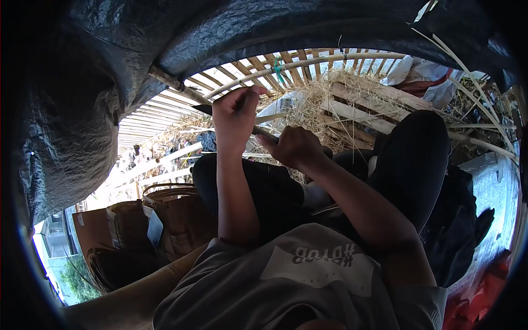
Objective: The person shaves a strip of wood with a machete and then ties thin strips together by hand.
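Note:
My left hand (236, 118) is raised in front of me, its fingers closed. A thin pale strip (270, 117), apparently bamboo, sticks out from its right side. Lower and to the right, my right hand (300, 147) is closed, thumb toward the left hand. Between the hands shows a dark knife (264, 132), gripped by the right hand. A dark pointed tip (204, 109) pokes out left of my left hand and looks like the knife's blade end. Its middle is hidden behind the left hand and wrist.
Ahead stands a slatted bamboo fence (300, 63), with straw (308, 118) and wooden planks (363, 113) before it. Black plastic sheeting (71, 126) hangs at left and overhead. Woven baskets (176, 220) and a thick bamboo pole (132, 294) lie at left. Long strips (478, 91) lean at right.

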`<state>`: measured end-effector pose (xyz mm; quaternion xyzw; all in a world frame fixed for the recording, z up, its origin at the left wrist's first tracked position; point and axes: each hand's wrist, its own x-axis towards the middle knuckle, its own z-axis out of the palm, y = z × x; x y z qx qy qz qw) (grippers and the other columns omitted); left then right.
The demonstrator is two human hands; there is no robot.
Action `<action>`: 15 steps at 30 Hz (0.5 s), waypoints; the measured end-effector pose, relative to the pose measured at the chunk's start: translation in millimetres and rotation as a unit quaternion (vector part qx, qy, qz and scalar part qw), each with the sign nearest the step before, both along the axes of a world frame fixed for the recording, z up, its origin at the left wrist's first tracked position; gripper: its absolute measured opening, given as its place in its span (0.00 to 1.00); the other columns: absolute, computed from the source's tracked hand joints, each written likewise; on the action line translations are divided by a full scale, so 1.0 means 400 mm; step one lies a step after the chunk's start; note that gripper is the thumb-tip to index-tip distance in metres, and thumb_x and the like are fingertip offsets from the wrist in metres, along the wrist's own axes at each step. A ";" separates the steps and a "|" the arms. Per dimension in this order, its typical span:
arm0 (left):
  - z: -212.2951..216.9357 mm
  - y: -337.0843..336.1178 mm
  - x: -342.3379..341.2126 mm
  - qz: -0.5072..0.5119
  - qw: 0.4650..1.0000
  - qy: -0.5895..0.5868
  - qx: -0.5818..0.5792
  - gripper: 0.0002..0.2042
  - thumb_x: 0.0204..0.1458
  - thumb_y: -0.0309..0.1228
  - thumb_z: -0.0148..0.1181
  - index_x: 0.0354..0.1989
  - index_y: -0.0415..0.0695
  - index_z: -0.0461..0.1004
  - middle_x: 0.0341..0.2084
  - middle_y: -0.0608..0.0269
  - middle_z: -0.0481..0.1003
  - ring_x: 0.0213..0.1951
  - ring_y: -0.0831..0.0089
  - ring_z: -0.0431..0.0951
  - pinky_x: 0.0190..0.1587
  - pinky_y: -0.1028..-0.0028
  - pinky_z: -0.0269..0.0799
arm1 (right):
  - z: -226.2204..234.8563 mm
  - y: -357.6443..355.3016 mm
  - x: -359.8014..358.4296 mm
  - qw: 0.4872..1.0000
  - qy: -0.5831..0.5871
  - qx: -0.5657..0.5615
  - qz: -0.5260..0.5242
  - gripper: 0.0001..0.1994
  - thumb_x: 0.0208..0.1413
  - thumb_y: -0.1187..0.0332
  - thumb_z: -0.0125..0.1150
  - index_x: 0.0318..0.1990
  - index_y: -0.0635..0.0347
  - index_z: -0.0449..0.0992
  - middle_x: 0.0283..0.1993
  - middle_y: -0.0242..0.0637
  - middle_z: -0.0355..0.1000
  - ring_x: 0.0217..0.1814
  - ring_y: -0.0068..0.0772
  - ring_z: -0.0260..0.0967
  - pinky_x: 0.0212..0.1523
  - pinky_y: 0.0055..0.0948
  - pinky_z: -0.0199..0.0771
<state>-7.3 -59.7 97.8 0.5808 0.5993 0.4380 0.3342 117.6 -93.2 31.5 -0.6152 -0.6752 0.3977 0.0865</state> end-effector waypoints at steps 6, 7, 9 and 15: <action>-0.002 -0.005 0.002 -0.013 0.999 0.009 0.030 0.08 0.56 0.26 0.58 0.35 0.38 0.83 0.17 0.75 0.73 0.21 0.91 0.62 0.23 0.83 0.54 | -0.002 0.009 0.001 1.000 0.001 -0.012 0.013 0.43 0.57 0.29 0.39 0.40 0.69 0.80 0.41 0.56 0.78 0.51 0.55 0.76 0.50 0.48 0.75; -0.003 -0.007 0.004 -0.013 0.999 0.014 0.027 0.08 0.56 0.26 0.58 0.35 0.38 0.83 0.18 0.74 0.74 0.21 0.90 0.63 0.23 0.82 0.55 | -0.005 0.012 -0.001 1.000 -0.007 -0.018 0.017 0.43 0.57 0.29 0.39 0.40 0.69 0.80 0.41 0.55 0.78 0.51 0.55 0.76 0.50 0.47 0.75; -0.013 -0.004 -0.003 -0.025 0.997 0.043 0.053 0.08 0.56 0.27 0.58 0.35 0.38 0.83 0.19 0.70 0.77 0.23 0.88 0.69 0.26 0.82 0.62 | 0.001 0.020 -0.001 0.999 -0.021 -0.027 0.024 0.42 0.57 0.30 0.40 0.41 0.69 0.80 0.42 0.54 0.78 0.51 0.54 0.76 0.50 0.46 0.76; -0.004 -0.001 0.007 -0.023 0.998 0.037 0.041 0.08 0.56 0.28 0.59 0.35 0.38 0.83 0.23 0.64 0.80 0.28 0.84 0.76 0.33 0.80 0.70 | 0.010 0.025 -0.005 0.997 -0.040 -0.046 0.039 0.42 0.57 0.30 0.40 0.44 0.68 0.79 0.45 0.53 0.78 0.53 0.51 0.75 0.51 0.45 0.75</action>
